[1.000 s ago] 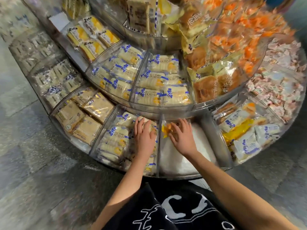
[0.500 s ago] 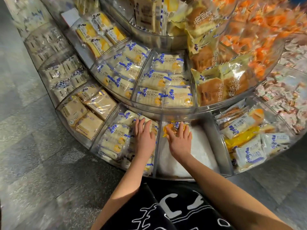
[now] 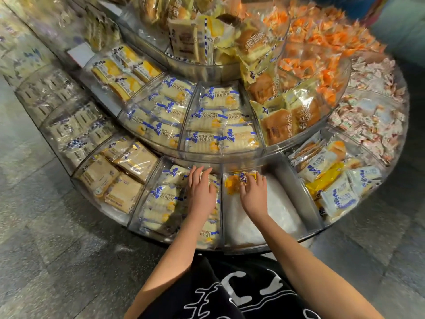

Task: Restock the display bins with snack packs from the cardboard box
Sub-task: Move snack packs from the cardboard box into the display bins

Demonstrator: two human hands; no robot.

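Observation:
A round tiered display of clear plastic bins stands before me. My left hand (image 3: 202, 192) lies flat, fingers straight, on the white and blue snack packs (image 3: 161, 201) in a lower bin. My right hand (image 3: 254, 195) reaches into the neighbouring bin (image 3: 287, 180), whose white floor is mostly bare. Its fingertips rest on a yellow snack pack (image 3: 234, 181) at the far end of that bin, under the upper tier's rim. The cardboard box is not in view.
To the right, a bin holds mixed yellow and white packs (image 3: 331, 183). Beige packs (image 3: 119, 176) fill the bin to the left. The upper tier (image 3: 218, 125) overhangs the far end of the lower bins. Grey stone floor (image 3: 57, 249) surrounds the display.
My right hand has pushed the yellow pack a little further towards the back of the bin. My left hand stays flat on the packs. The camera shifted slightly.

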